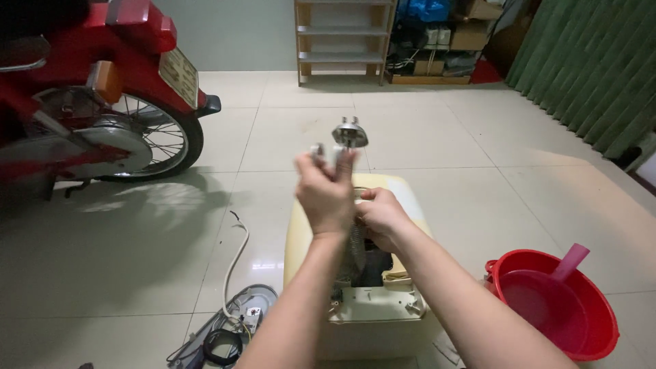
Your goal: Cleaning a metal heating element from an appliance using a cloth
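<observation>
My left grip [326, 195] is clenched on the heating element [349, 133], flange up at frame centre; my right grip [381, 217] pinches its scaled coil just above the cream water-heater casing [372, 311]. The element looks nearly drawn out. Tiled floor [444, 143] lies open ahead, with a red basin [557, 301] lower right and a motorbike [89, 96] upper left.

The heating element [350, 133] ends in a round flange of dull grey metal, and its coil below looks rough and crusted. The appliance casing [369, 307] is cream plastic, smooth and slightly yellowed. The basin [588, 335] is glossy red plastic. The floor [437, 137] is polished pale tile that mirrors the light. The motorbike [82, 82] shows glossy red paint and bright metal spokes.
</observation>
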